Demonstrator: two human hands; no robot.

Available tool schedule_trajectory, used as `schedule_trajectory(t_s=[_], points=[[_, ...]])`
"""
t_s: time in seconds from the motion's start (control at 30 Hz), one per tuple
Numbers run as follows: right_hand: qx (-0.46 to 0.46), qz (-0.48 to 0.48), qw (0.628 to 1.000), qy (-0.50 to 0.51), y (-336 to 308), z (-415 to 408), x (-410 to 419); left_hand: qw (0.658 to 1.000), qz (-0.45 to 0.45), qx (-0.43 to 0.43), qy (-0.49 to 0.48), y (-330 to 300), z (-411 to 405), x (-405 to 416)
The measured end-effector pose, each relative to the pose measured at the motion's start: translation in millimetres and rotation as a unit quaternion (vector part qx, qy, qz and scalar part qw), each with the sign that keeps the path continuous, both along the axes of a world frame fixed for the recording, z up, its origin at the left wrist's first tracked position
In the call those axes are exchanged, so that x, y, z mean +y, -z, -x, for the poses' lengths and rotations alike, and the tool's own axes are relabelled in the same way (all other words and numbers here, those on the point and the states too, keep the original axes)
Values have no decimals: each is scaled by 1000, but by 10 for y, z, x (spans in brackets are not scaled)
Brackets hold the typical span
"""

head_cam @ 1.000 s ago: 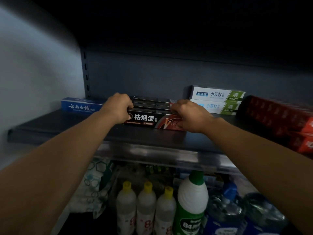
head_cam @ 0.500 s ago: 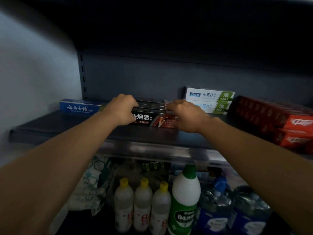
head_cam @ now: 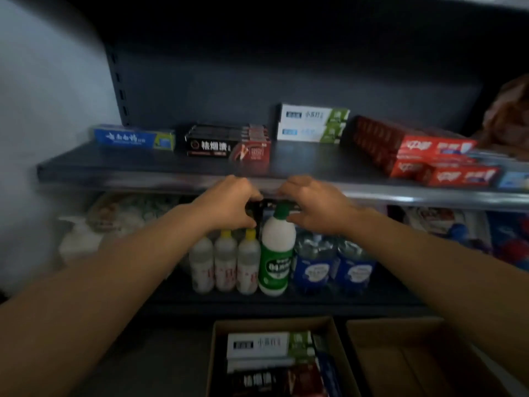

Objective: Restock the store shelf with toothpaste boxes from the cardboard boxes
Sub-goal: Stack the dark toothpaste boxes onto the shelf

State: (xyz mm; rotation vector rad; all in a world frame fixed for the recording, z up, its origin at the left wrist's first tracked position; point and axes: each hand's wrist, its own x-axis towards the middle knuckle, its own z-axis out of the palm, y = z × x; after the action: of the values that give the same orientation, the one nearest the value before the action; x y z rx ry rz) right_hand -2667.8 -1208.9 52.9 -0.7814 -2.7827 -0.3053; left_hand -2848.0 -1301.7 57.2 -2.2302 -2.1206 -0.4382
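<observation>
two cardboard boxes (head_cam: 340, 356) — three yellow-capped bottles (head_cam: 226, 262).

Shelf (head_cam: 148, 164): dark painted metal, matt; front edge strip (head_cam: 400, 196) bare metal, shiny. Toothpaste boxes (head_cam: 229, 144): printed card, slight gloss. Bottles (head_cam: 276, 253): smooth plastic. Cardboard box (head_cam: 337, 348): plain brown card, matt. Finish detail is softened by blur.
</observation>
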Motion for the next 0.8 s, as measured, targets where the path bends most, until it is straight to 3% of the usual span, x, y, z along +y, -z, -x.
schedule_trajectory(t_s=[0.2,0.47,0.67,0.8], points=[[-63,94,994,-8,1027,-372,-282,993,116,-17,30,850,-367,-258],[-158,249,956,-11,2317,-580,-499,961,268,-35,50,2179,-413,-266],[-247,284,926,-21,2948,-683,-564,947,310,-52,60,2668,-394,-252],[-247,310,918,-16,3110,-675,-494,945,313,-64,70,2794,-376,-233]])
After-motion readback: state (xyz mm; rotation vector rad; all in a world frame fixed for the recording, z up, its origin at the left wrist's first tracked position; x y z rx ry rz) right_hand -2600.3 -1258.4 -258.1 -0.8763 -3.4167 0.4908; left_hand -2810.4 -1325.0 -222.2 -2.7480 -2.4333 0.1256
